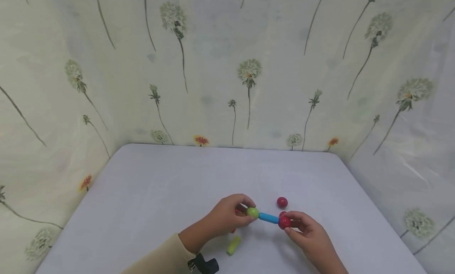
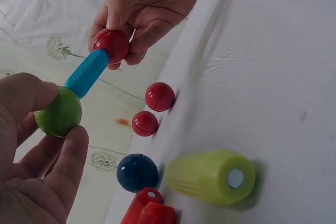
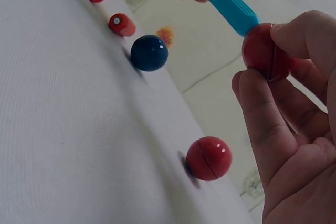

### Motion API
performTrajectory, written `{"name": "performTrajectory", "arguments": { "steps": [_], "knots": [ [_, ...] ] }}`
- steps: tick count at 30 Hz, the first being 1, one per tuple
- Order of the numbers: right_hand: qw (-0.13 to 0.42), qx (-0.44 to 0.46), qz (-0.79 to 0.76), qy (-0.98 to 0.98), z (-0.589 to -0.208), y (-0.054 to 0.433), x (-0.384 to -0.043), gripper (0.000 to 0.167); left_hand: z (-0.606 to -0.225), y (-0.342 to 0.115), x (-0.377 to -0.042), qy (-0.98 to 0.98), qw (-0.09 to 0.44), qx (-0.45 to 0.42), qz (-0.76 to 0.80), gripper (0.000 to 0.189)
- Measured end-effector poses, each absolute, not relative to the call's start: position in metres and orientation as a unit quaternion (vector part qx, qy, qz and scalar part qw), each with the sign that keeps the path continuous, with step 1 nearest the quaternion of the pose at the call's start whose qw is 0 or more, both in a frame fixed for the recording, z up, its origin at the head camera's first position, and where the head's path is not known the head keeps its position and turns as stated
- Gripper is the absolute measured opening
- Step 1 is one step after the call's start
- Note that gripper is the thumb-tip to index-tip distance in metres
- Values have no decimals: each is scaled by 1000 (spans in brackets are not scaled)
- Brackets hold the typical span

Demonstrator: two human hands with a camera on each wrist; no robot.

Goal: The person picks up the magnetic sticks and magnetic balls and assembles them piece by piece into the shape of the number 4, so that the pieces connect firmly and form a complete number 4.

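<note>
Blue stick (image 1: 268, 218) up over the desk (image 1: 160, 187), ball at each end
Left grip (image 1: 225, 214) pinches the green ball (image 1: 252, 212), right grip (image 1: 311, 235) the red ball (image 1: 284, 222), I'd guess so neither end droops while the stick bridges them.

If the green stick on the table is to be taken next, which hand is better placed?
Probably the left hand: it is nearer to the green stick than the right hand. It may first need to release the green ball it pinches.

Dim wrist views, brighter head view, soft shadows on tabletop (image 1: 160, 179), glint on blue ball (image 3: 148, 54)
</note>
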State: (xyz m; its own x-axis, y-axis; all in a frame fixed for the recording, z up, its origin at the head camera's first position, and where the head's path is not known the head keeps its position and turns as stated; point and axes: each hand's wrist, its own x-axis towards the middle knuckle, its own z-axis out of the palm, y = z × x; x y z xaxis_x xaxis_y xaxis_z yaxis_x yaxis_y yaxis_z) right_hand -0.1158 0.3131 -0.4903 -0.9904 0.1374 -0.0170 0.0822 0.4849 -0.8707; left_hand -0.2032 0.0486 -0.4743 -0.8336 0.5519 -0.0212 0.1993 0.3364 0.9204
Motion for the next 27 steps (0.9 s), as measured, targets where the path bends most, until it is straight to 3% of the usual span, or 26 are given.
{"name": "performTrajectory", "arguments": {
  "steps": [14, 21, 27],
  "knots": [
    [-12, -60, 508, -859, -491, 303, -117, 40, -480, 37, -199, 798, 190, 224, 526, 22],
    [-81, 10, 510, -856, -499, 292, -118, 44, -491, 10, -189, 806, 185, 227, 514, 22],
    [-142, 73, 489, -858, -505, 273, -120, 38, -500, -19, -178, 806, 199, 222, 512, 22]
  ]
}}
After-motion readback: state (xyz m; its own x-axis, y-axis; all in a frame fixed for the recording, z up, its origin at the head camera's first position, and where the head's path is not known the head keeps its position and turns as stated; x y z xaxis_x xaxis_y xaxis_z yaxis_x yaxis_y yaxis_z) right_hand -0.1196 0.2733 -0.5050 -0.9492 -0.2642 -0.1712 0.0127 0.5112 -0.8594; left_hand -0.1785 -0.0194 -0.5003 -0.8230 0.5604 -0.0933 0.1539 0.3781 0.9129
